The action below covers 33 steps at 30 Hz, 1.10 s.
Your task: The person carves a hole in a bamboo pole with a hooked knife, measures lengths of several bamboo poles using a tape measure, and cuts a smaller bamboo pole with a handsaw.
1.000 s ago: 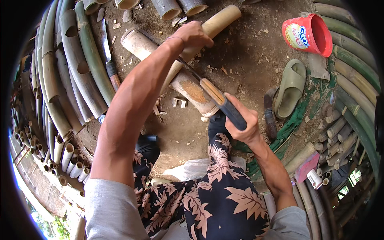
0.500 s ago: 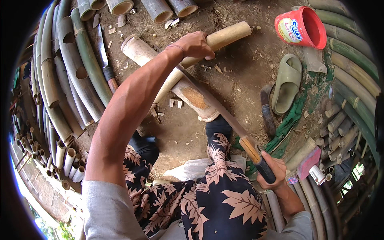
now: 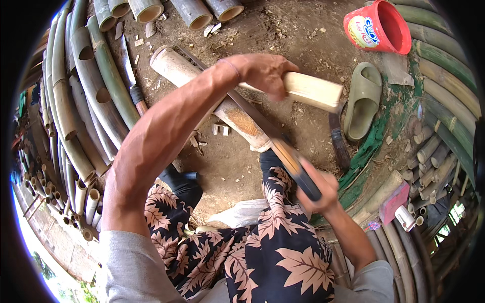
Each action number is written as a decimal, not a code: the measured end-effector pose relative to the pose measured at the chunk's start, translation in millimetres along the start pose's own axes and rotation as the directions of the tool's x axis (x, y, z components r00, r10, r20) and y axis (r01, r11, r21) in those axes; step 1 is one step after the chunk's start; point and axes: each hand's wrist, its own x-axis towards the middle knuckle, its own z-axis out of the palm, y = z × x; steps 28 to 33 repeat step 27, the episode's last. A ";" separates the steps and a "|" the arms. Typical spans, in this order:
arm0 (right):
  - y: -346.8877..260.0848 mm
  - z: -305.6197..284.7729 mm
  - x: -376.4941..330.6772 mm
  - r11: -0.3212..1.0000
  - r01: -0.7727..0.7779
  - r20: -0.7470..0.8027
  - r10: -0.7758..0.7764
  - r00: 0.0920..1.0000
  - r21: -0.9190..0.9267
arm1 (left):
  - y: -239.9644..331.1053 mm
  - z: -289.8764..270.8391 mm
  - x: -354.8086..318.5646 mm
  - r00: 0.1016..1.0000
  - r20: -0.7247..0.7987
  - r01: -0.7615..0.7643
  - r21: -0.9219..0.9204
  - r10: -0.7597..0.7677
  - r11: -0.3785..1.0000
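Note:
My left hand (image 3: 267, 73) grips a pale bamboo piece (image 3: 314, 91), its flat light face turned up and its near part hidden by my forearm. The piece crosses over a thick bamboo length (image 3: 174, 65) lying on the ground, which has a rough brown worn patch near its lower end. In my right hand (image 3: 323, 189), blurred by motion, is a machete (image 3: 252, 113) with a wood-and-black handle. Its long blade is seen nearly edge-on, slanting up-left over the thick bamboo and under my left forearm; its cutting edge cannot be made out.
A knife (image 3: 127, 63) lies beside long bamboo poles (image 3: 108, 76) at left. Cut bamboo tubes (image 3: 194, 12) rest at the far side. To the right are a red bucket (image 3: 386, 30), a green slipper (image 3: 362, 103), a dark curved object (image 3: 338, 141) and stacked bamboo. Chips litter the ground.
The machete has moved up-left, its tip now showing beyond my left forearm. My left hand has moved right and nearer, turning the bamboo piece so a flat face shows.

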 end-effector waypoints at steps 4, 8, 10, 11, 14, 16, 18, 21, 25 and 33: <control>22.2 50.5 48.0 0.987 0.053 -0.128 -0.034 0.991 0.149 | 77.5 17.8 7.6 0.948 -0.050 -0.317 -0.163 0.313 0.934; 20.0 24.3 23.5 0.987 0.163 -0.124 -0.161 0.979 0.008 | 59.9 4.5 3.7 0.921 -0.337 -0.206 0.000 0.194 0.978; 15.7 6.2 1.2 0.996 0.087 -0.089 -0.085 0.992 0.025 | 46.8 10.1 -18.0 0.895 -0.439 0.053 0.275 0.077 0.960; 15.8 -2.7 -10.3 0.999 0.043 -0.087 -0.041 0.995 0.025 | 53.3 22.3 -28.4 0.744 -0.667 0.193 0.274 0.042 0.942; 0.8 -18.3 -33.0 0.995 -0.087 -0.108 0.093 0.990 0.055 | 36.5 36.4 -97.0 0.227 -0.966 0.060 0.136 0.119 0.989; -5.9 -22.1 -42.8 0.991 -0.098 -0.164 0.113 0.980 0.093 | -28.7 62.7 -134.2 0.187 -0.979 0.463 0.161 0.082 0.872; -11.9 -28.8 -53.9 0.941 -0.277 -0.151 0.308 0.939 0.195 | -69.1 104.9 -144.6 0.369 -0.883 0.746 0.094 -0.291 0.660; -14.1 -34.5 -60.5 0.925 -0.281 -0.239 0.342 0.909 0.255 | -92.3 130.9 -160.0 0.428 -0.794 0.720 0.012 -0.431 0.694; -24.1 -52.5 -76.8 0.894 -0.282 -0.274 0.385 0.881 0.348 | -49.5 120.3 -204.9 0.080 -0.799 0.348 -0.538 -0.597 0.767; -24.8 -61.4 -84.4 0.859 -0.287 -0.278 0.425 0.861 0.423 | -42.6 126.7 -240.7 0.021 -0.877 -0.220 -0.473 -0.481 0.853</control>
